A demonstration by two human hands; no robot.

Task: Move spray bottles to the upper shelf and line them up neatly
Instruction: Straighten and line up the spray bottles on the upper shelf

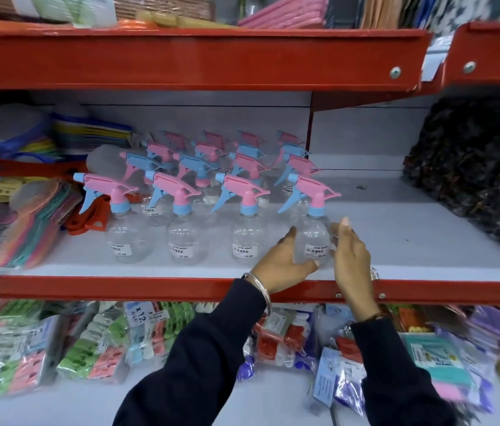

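Several clear spray bottles with pink and blue trigger heads stand in rows on the grey shelf [411, 241] with its red front lip. The front-right bottle [313, 238] stands upright near the shelf's front edge. My left hand [279, 265] cups its left side, thumb under the label. My right hand [350, 256] is at its right side, fingers spread and raised; whether it touches the bottle is unclear. Three more front-row bottles [181, 238] stand in line to the left, labels facing me.
Bare shelf surface lies right of the bottles, up to a dark bundled mass [473, 167] at far right. Coloured plastic goods [27, 210] crowd the shelf's left. A red shelf [196, 59] hangs above. Packets of pegs [95, 348] fill the lower shelf.
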